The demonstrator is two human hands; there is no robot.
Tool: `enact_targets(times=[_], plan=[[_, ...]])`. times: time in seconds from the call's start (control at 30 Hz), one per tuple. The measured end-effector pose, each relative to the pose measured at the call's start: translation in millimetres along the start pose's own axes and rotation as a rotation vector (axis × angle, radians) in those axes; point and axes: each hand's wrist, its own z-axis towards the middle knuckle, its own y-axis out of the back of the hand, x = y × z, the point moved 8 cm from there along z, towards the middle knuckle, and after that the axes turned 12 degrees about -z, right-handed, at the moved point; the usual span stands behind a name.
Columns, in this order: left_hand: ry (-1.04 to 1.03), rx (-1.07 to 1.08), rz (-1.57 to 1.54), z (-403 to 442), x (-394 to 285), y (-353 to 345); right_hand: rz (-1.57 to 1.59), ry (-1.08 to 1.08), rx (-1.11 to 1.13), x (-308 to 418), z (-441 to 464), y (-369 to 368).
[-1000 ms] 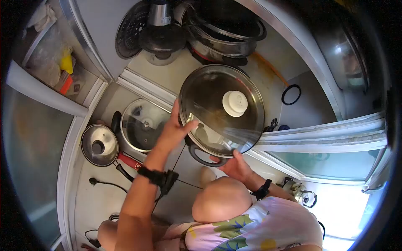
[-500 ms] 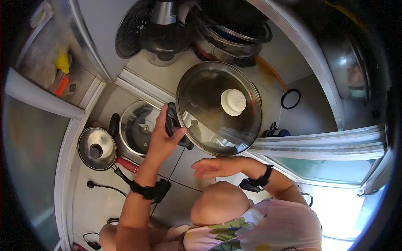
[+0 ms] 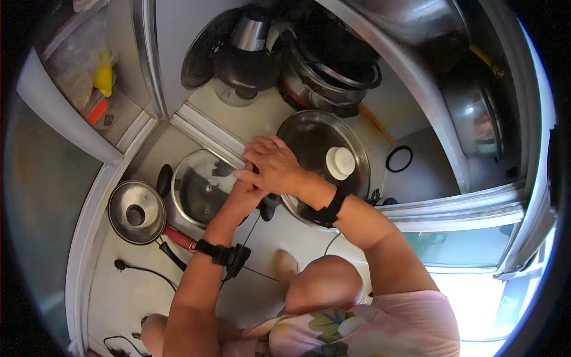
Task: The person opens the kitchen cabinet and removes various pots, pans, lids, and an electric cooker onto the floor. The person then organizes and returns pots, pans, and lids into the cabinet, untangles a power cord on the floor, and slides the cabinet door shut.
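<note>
A wide pan with a glass lid sits at the cabinet's opening, and a white knob rises from the lid. My left hand is closed at the pan's black handle, which is mostly hidden by my hands. Over it, my right hand bends its fingers around the same handle, touching my left hand. Just left of my hands, a steel pot with a glass lid stands on the floor. Beside that pot lies a small lidded frying pan.
Inside the cabinet are stacked pots, a blender-like appliance with a steel top and an orange-handled tool with a black ring. White sliding-door rails edge the opening. A black cable lies on the floor.
The lidded pan has gone from raised and tilted toward me to lower at the cabinet opening. My right hand has moved up and left onto the handle beside my left hand.
</note>
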Motion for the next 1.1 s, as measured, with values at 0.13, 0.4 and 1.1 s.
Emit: enact_targets(times=[0.13,0.4,1.1], plan=[[0.130,0.026,0.071,-5.2,-6.6,1.8,-0.075,0.066,-0.070,-5.3,-1.9,16.1],[0.243,-0.233,-0.439,-14.4,35.1,10.8,-0.132,-0.044,0.030,-35.7,-15.7,20.9],[0.248,-0.173,-0.580,-0.6,50.5,5.6,-0.681,-0.750,0.755,-106.0,-212.2,34.8]])
